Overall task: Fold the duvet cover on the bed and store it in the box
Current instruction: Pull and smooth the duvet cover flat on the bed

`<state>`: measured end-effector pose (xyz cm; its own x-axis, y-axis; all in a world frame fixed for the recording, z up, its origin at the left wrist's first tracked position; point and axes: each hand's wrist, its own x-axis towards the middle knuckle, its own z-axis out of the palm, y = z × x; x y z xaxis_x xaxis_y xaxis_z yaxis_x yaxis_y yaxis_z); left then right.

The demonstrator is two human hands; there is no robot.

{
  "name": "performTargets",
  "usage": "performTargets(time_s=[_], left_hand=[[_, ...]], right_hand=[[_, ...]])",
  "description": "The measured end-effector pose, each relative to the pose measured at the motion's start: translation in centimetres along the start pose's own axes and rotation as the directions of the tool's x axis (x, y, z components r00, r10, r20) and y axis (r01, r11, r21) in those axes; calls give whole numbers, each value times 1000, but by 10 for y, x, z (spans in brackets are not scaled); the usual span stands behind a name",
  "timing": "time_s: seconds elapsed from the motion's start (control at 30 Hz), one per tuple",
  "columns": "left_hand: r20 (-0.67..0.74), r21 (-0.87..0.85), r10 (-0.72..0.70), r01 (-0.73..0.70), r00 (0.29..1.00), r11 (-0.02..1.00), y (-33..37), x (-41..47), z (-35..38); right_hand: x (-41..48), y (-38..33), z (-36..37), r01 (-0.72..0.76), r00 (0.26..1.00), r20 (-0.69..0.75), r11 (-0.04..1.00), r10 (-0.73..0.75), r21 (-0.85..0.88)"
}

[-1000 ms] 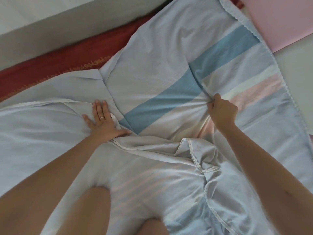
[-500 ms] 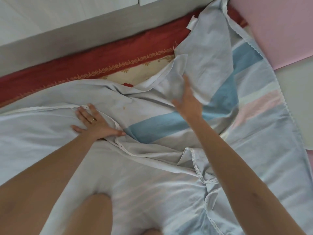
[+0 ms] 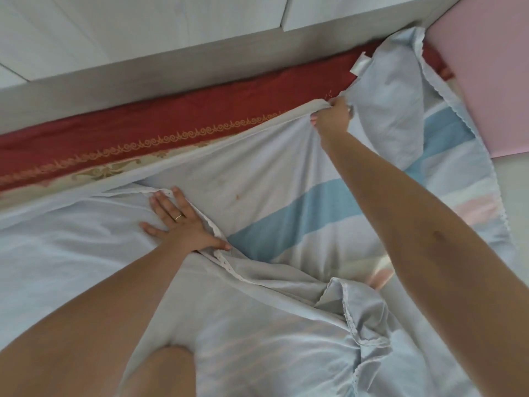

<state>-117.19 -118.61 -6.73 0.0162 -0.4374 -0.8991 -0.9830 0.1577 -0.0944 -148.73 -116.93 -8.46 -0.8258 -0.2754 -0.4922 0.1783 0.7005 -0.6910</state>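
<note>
The duvet cover (image 3: 257, 173), pale blue-grey with blue, white and pink stripes and a lace-trimmed edge, lies spread and rumpled across the bed. My left hand (image 3: 177, 222) presses flat on it with straight, spread fingers, beside a lace-edged fold. My right hand (image 3: 332, 116) reaches far forward and grips the cover's far edge, pulling it taut near the red border. A loose flap of the cover stands bunched beyond that hand. No box is in view.
A red bedsheet (image 3: 171, 121) with a gold pattern shows along the far side of the bed. Behind it runs a grey ledge below white panels (image 3: 143, 32). A pink surface (image 3: 486, 67) fills the upper right. My knee (image 3: 169, 368) is under the cloth near the bottom.
My right hand has let go of the striped middle, moved up and away, and taken hold of the cover's far edge. The left hand stays pressed in place.
</note>
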Motion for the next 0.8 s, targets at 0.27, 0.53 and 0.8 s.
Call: performTargets(time_s=[0.27, 0.53, 0.8], left_hand=[[37, -10, -12, 12, 999, 1000, 2, 6, -4], [63, -48, 24, -21, 998, 999, 1, 6, -10], [14, -54, 43, -42, 999, 998, -2, 18, -4]], right_hand=[[-51, 24, 47, 405, 914, 102, 880, -392, -247], [-110, 48, 105, 855, 469, 816, -58, -338, -516], [-71, -57, 140, 436, 889, 407, 665, -212, -606]])
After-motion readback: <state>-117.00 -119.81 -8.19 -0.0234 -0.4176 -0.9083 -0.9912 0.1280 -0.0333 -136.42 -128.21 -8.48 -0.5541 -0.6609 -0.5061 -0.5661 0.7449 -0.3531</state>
